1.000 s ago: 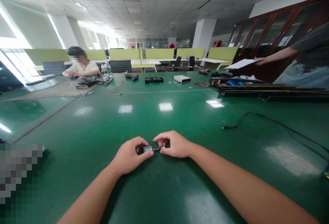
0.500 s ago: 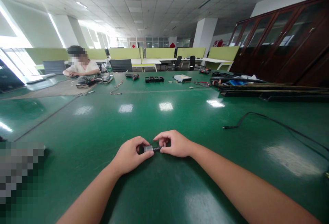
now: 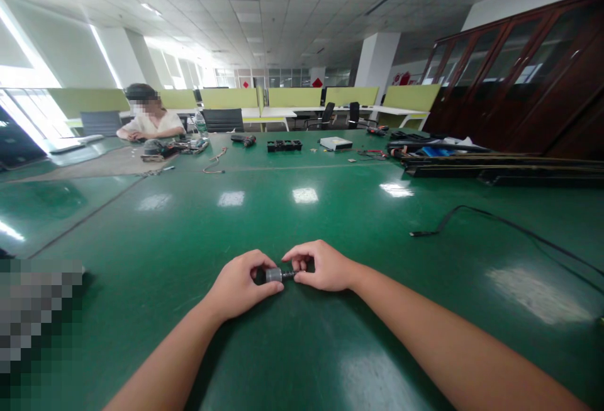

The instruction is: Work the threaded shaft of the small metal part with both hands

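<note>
Just above the green table, a small grey metallic cylinder lies between the thumb and fingers of my left hand. A thin dark ridged shaft sticks out of its right end. The tip of that shaft is pinched by my right hand, with the index finger raised in an arch and the other fingers curled. A dark end of the piece shows inside my left palm, partly hidden by the fingers. I cannot make out what kind of part it is.
A black cable runs across the table on the right. Along the far side are a power drill, a black slotted holder, a white box and long dark profiles. A person sits at the far left.
A little more of the grey cylinder shows between my left thumb and fingers. Both hands stay almost in the same place.
</note>
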`<state>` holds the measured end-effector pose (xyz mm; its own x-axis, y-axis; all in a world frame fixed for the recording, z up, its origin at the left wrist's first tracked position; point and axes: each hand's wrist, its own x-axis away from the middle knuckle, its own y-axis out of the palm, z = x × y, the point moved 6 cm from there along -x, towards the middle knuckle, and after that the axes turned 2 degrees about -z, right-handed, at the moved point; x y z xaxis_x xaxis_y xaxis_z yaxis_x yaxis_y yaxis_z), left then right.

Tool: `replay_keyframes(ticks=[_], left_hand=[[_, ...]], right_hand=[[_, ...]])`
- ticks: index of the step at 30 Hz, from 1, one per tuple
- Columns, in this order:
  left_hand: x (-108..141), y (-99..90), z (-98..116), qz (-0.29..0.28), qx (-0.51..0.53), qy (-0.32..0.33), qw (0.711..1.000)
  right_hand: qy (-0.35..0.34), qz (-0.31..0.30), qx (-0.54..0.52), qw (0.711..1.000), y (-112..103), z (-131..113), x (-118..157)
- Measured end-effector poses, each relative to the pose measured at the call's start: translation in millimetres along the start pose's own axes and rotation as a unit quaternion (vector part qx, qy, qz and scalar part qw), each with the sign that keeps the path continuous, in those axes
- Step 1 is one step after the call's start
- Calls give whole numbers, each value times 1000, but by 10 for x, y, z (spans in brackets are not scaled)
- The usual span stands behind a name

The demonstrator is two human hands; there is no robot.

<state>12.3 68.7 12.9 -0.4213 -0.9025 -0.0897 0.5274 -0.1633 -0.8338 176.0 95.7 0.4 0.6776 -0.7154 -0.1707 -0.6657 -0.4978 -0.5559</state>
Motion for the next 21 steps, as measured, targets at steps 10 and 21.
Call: replay_keyframes(ticks=[10, 21], left_hand=[[-8, 9, -18, -1, 9, -6, 1000], [4, 3, -9, -6, 8, -14, 1000]], right_hand=[[-56, 8, 107, 993, 65, -152, -17], [-59, 6, 122, 991, 53, -125, -23]])
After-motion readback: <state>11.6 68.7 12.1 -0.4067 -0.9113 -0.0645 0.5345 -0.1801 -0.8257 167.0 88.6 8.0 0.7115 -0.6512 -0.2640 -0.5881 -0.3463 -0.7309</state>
